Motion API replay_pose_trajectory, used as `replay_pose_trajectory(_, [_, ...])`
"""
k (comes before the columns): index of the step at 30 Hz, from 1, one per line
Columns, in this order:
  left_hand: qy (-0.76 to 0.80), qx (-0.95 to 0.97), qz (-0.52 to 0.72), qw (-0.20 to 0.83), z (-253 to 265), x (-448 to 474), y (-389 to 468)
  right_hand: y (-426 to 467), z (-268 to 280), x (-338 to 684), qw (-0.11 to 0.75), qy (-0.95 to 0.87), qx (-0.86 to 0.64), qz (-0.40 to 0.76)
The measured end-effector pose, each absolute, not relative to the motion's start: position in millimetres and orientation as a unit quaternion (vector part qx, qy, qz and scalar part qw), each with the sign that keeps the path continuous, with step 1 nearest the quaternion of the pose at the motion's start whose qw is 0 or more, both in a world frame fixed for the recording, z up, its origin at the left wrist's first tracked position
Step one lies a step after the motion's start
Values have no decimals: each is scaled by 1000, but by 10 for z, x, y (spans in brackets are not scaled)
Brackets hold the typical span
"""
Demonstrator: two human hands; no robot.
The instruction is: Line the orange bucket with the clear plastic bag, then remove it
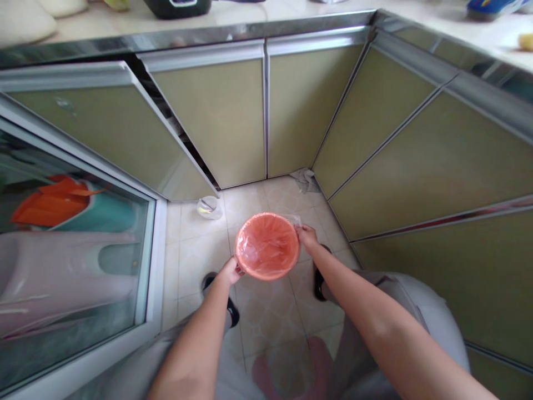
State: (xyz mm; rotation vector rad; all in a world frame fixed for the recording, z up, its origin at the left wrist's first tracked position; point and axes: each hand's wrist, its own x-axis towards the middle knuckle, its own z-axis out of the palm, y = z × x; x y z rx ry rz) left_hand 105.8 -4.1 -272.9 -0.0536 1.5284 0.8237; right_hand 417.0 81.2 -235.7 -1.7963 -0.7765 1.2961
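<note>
Between my two hands is an orange trash bin (pixel 268 276) lined with a clear plastic bag (pixel 266 244). The bag is folded over the rim all round, and a loose flap of it sticks out at the right. My left hand (pixel 230 271) grips the bin's left side, its fingers partly hidden behind the wall. At the upper right of the rim, my right hand (pixel 307 236) is closed on the bag's edge against the bin. Whether the bin's base touches the floor cannot be seen.
Cabinets (pixel 212 116) run along the front and right below a countertop (pixel 250 14). One cabinet door (pixel 104 122) stands ajar at left, beside a glass door (pixel 75 266). A small clear bowl (pixel 209 208) and a grey cloth (pixel 306 180) lie on the tiled floor (pixel 195 250). Something pink (pixel 266 372) is near my feet.
</note>
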Motion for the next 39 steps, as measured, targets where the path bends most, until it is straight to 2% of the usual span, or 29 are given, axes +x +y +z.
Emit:
replay_pose_trajectory(3, [675,-17,360,644,-2697,1124,-83,758,-2280,4165,379,-387,-717,439])
replay_pose_trajectory(9, [723,10,385,574,-2567,1167,-52,666,-2136,4157,367,-468,-711,375])
replay_pose_trajectory(16, [764,145,449,439,-2149,1059,-208,732,-1789,4086,351,-511,-675,400])
replay_pose_trajectory(19, [748,211,476,412,-1927,1071,-211,765,-1537,4018,351,-535,-640,425])
replay_pose_trajectory(24, [696,267,514,424,-1645,1164,-89,700,-1169,3909,366,-561,-601,435])
replay_pose_trajectory(30, [657,264,533,463,-1429,1257,-59,584,-911,3832,379,-457,-563,574])
replay_pose_trajectory(39, [633,213,536,516,-1088,1165,-103,517,-540,3899,408,-396,-535,625])
